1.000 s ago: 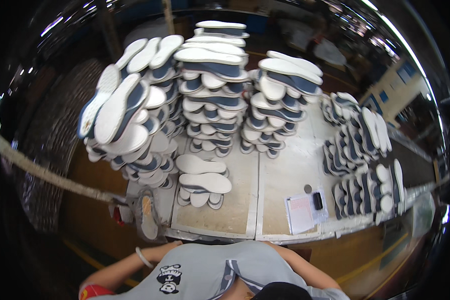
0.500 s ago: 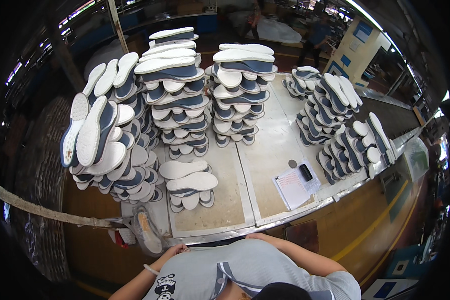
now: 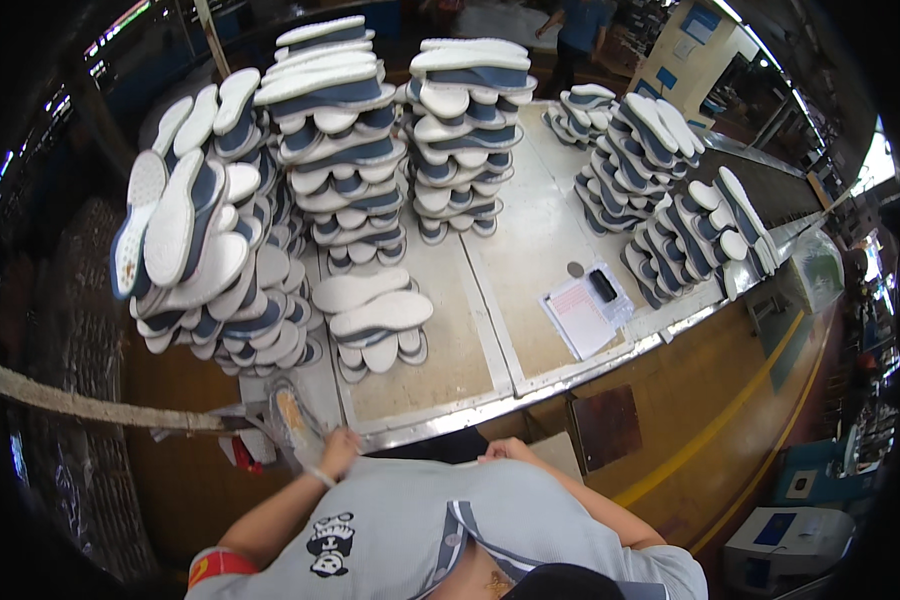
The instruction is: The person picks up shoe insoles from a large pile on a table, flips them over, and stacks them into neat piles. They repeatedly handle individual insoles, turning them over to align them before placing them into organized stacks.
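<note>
On the bench (image 3: 458,345), the low sole stack (image 3: 380,317) sits near left, its soles probably light, springy and best held mid-length, the wrapped piece (image 3: 292,415) nearer, beside the left hand (image 3: 340,453), and whether it or the right hand (image 3: 507,450) grips anything I cannot tell.

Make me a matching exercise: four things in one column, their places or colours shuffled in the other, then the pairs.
Things:
1. Wristband
2. Small black object
3. Tan-patched shoe piece
4. Upper-arm band

Places or colours:
A. At the front left corner of the table
B. Mostly red
C. White, just behind the left hand
D. Beside the printed sheet

Pairs: 1-C, 2-D, 3-A, 4-B
</note>
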Action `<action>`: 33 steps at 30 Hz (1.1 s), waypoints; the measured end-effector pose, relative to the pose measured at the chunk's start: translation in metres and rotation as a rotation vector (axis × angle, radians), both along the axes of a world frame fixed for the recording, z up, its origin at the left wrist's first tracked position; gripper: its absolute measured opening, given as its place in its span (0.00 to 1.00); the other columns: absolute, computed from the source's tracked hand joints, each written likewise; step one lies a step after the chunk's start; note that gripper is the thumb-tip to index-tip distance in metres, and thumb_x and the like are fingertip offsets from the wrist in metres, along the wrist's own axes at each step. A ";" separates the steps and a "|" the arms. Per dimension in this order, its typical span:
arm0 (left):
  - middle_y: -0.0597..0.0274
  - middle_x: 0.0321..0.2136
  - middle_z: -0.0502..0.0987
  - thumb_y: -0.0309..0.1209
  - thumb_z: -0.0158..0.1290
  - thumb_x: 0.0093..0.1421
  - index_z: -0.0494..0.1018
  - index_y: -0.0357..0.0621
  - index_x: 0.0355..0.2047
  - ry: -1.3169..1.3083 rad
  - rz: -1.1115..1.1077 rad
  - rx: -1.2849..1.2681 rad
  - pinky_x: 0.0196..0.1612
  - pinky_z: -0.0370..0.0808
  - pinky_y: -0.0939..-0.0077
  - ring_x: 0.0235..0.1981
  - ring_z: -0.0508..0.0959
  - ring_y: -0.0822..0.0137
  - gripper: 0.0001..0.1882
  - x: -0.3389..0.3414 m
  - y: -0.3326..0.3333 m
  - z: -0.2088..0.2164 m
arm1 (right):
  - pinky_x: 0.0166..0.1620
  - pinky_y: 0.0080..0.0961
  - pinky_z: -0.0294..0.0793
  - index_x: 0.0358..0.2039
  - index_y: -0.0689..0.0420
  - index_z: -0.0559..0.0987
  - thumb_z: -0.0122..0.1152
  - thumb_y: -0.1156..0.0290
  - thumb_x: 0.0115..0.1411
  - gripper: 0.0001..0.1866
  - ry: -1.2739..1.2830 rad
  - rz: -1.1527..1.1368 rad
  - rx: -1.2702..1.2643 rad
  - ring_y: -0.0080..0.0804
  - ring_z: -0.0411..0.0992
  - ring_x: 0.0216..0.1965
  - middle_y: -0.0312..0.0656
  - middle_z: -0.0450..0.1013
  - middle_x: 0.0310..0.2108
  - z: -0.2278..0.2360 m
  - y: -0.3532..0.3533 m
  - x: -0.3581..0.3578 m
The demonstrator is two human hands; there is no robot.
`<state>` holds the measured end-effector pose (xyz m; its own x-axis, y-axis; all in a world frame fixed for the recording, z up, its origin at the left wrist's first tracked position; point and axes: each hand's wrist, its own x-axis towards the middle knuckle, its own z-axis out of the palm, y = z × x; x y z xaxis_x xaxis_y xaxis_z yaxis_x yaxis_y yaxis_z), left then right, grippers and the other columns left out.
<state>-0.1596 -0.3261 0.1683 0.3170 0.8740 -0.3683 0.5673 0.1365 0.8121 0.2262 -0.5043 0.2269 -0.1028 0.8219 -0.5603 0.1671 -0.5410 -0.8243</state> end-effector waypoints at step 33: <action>0.51 0.40 0.73 0.32 0.50 0.62 0.71 0.37 0.46 -0.059 -0.509 0.132 0.48 0.72 0.64 0.44 0.73 0.52 0.14 0.250 -0.083 0.196 | 0.32 0.19 0.65 0.36 0.55 0.75 0.57 0.61 0.68 0.10 0.004 0.416 0.337 0.17 0.64 0.28 0.29 0.67 0.26 0.050 0.069 0.224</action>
<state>0.0906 -0.4091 0.3645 0.7299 0.6422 -0.2342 0.4883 -0.2500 0.8361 0.4501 -0.4352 0.2768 -0.4599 0.8457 -0.2708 0.3070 -0.1347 -0.9421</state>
